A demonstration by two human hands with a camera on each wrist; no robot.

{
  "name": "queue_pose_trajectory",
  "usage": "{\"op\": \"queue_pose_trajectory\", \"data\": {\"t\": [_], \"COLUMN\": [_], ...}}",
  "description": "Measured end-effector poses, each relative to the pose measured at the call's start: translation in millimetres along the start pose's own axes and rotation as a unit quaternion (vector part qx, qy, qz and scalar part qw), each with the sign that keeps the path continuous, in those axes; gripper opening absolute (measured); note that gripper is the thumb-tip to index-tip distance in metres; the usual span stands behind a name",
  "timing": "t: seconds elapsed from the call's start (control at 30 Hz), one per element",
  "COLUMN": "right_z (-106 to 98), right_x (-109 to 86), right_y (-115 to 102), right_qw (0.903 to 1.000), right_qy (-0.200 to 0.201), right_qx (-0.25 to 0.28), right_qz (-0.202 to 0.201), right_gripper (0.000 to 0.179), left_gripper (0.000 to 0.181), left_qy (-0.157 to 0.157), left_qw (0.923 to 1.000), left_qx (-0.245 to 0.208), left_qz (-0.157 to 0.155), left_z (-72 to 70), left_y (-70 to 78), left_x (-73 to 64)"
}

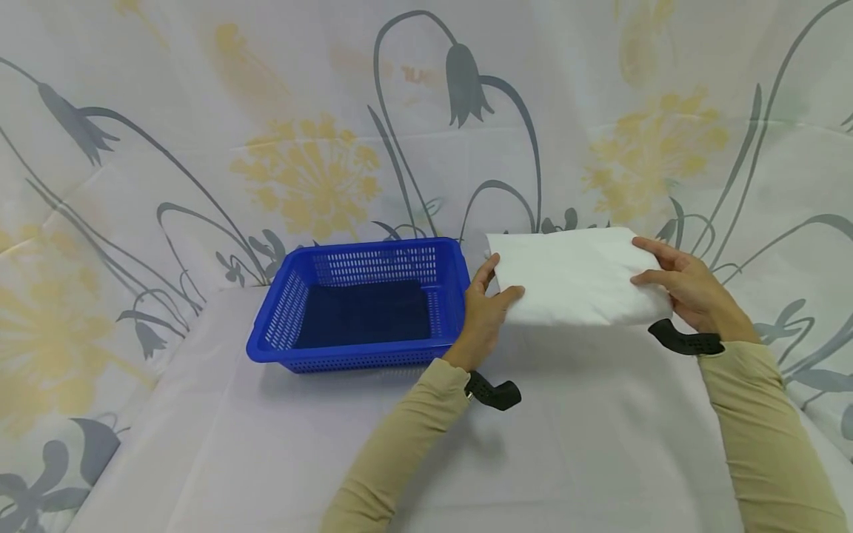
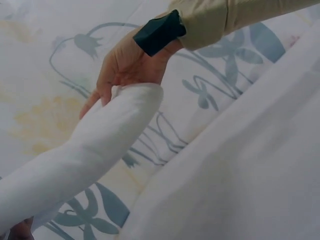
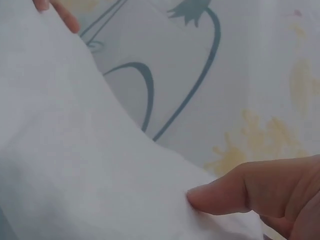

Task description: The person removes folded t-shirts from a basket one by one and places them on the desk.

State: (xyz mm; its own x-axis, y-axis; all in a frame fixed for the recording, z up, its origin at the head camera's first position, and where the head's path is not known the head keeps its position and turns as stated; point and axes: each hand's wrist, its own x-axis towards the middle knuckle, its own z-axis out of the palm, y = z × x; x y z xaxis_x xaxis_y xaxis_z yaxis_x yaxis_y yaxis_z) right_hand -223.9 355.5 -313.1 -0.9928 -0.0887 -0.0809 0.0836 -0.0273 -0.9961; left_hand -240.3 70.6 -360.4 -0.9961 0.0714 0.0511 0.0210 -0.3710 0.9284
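Head view bright — wrist views dimmer, slightly blurred.

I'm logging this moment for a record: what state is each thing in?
White cloth: folded, held up in the air
Left hand: gripping the cloth's left end
Right hand: gripping its right end
Blue basket: upright, open-topped
Dark blue cloth: lying flat inside the basket
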Motion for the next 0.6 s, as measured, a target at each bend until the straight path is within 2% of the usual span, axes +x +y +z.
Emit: {"op": "queue_pose_trajectory", "data": {"t": [0.23,0.5,0.6], "right_z": [-14,-23,-27], "right_x": [4.1,8.1,12.0], "right_y": [8,14,18], "right_qw": [0.9995,0.9953,0.9945], "right_qy": [-0.025,-0.024,-0.027], "right_qx": [0.020,-0.093,-0.101], "right_qz": [-0.003,0.007,0.006], "right_gripper": [0.073,0.079,0.080], "left_gripper": [0.068,0.069,0.070], "left_qy": [-0.003,-0.004,-0.010], "left_qw": [1.0000,0.9994,0.9988], "left_qx": [0.007,0.026,0.038], "left_qz": [-0.002,-0.022,-0.030], "left_z": [7.2,8.5,8.8], "left_y": [-11.2,-28.2,-33.8], "left_x": [2.9,8.2,8.0]}}
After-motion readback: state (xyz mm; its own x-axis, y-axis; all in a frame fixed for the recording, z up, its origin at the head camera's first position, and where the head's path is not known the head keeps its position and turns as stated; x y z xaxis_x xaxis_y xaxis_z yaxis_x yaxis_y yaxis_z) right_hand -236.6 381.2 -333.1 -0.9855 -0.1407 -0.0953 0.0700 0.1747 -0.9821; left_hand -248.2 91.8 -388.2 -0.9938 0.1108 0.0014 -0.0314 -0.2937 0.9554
